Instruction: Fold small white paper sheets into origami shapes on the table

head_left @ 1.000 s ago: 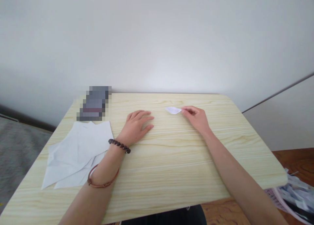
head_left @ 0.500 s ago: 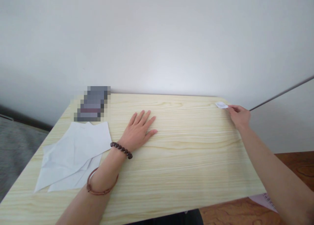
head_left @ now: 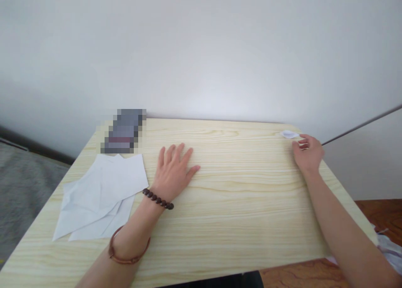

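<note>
A pale wall point(head_left: 201, 53) stands behind your light wood-grain table point(head_left: 235, 221), with brown wooden floor point(head_left: 295, 275) showing below its near right edge. On the table's left lie overlapping white paper sheets point(head_left: 91, 195), and just beyond them a dark, pixelated object point(head_left: 124, 133) too blurred to identify. Your left hand point(head_left: 172, 175) is palm down near the sheets, fingers spread, holding nothing. Your right hand point(head_left: 309, 156), well apart from it, is near the far right corner, thumb and forefinger parted. At that forefinger's tip lies a small white paper piece point(head_left: 289, 134); you cannot tell whether they touch. A dark beaded bracelet point(head_left: 158, 199) circles your left wrist.
</note>
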The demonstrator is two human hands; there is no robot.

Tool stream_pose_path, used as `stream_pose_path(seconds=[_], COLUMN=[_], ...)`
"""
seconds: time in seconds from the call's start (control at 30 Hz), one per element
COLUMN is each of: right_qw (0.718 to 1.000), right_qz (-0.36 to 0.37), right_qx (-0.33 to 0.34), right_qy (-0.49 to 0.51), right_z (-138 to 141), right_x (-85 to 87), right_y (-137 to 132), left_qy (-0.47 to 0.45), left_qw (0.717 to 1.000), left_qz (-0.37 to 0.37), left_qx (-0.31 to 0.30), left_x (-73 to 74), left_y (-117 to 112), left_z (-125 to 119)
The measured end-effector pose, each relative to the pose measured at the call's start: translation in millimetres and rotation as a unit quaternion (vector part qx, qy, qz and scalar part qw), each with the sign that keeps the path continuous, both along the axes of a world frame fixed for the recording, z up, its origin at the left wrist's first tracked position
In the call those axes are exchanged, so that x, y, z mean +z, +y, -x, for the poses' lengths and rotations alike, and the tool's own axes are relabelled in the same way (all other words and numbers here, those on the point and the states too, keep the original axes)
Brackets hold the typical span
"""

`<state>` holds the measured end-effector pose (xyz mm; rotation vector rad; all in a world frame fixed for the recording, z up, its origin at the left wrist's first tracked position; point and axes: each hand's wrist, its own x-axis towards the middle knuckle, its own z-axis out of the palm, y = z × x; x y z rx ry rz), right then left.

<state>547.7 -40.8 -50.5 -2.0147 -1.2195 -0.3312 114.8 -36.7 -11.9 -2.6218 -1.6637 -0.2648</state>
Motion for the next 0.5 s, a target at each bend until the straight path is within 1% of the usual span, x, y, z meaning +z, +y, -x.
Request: stream_pose_path(seconds=[0.07,0.13,0.23,0.27,0.33,0.4,0.47,0.5], right_qw=[0.999,0.995,0.982,0.977,0.959,0.938,0.919,0.914], right_qz=[0.009,0.031,0.056,0.059,0.081,0.095,0.102,0.1], right_qx=[0.032,0.082,0.163,0.185,0.25,0.316,0.368,0.384], right_qy=[-0.022,-0.048,-0.083,-0.092,-0.104,-0.104,-0.093,-0.086], right_z=[19,43,93,114,160,205,241,253], right_x=[-0.8,-0.4,3.0,4.8,8.8,12.8,16.2,17.6], right_y=[-1,-1,1,2,3,4,5,5], left_qy=[0.017,0.022,0.015,0.018,0.029,0.037,0.034,0.031], left_qw=[0.997,0.991,0.985,0.985,0.985,0.988,0.993,0.994], left_qz=[-0.017,-0.025,0.029,0.047,0.034,0.025,0.01,0.001], left_qx=[0.073,0.129,0.168,0.166,0.169,0.148,0.115,0.102], left_x=[2.9,5.4,7.6,7.8,8.0,8.2,8.4,8.5], left_y=[-2,-3,-2,-1,-1,-1,-2,-2], left_z=[6,14,23,24,23,19,15,14])
